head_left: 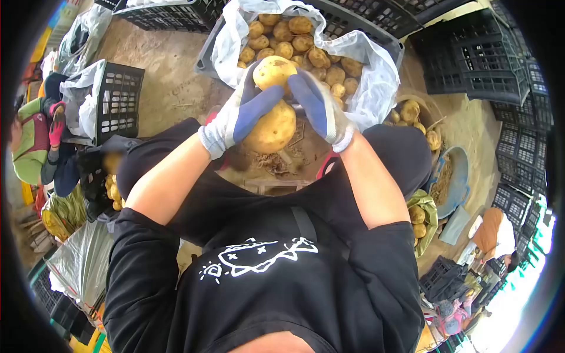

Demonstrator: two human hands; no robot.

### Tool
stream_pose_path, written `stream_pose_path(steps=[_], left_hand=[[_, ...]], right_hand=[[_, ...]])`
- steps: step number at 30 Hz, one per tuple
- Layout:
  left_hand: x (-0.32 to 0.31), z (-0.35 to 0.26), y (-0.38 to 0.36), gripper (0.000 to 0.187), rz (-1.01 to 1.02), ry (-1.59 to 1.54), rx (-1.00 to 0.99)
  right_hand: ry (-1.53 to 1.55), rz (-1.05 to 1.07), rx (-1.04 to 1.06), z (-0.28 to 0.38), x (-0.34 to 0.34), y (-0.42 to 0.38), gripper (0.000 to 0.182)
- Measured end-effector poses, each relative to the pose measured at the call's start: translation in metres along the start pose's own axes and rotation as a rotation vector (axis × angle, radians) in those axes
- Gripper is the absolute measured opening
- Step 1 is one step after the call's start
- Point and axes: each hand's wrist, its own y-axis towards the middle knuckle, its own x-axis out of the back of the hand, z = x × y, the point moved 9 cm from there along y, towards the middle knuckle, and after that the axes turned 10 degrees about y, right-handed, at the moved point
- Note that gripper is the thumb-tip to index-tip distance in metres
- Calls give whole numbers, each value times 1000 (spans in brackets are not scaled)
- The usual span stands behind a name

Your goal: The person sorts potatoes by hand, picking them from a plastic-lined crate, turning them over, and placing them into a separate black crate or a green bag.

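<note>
Both hands wear white gloves with blue-purple palms. My left hand (pixel 247 112) is wrapped round a large potato (pixel 272 128), its thumb lying across the top of it. Just above that one, a second potato (pixel 274 73) is held between the two hands, with my right hand (pixel 315 105) pressed to its right side. Beyond the hands stands a crate lined with white plastic (pixel 376 88), and many loose potatoes (pixel 301 42) lie in it. The fingertips of both hands are partly hidden behind the potatoes.
A black crate (pixel 122 103) with a plastic liner stands at the left, near a seated person (pixel 35 138). To the right are a basket of potatoes (pixel 410 112), a blue basin (pixel 452 179), a green sack (pixel 432 215) and stacked black crates (pixel 471 56).
</note>
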Motion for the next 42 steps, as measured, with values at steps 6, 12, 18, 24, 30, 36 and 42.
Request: stream_pose_path(steps=[6,12,18,24,30,36,42], left_hand=[[36,3,3,55,-343,-59,-63],[58,-16,3,45,-106,-706,-79],[62,13,-10,40,-271,-333,222],[-4,-5,-12,70,83,-10,51],[15,7,-13,67,-72,376,46],[-1,3,-14,62,82,188,86],[3,-1,-14,68,40,309,-18]], right_hand=[[73,101,-86,-5,-16,-12,66],[532,81,-70,1,3,-3,63],[695,53,42,5,8,7,57],[551,72,157,13,-3,2,53],[-398,-221,435,40,8,-8,69],[-617,-304,390,41,13,-14,60],[-785,-240,781,62,6,-20,42]])
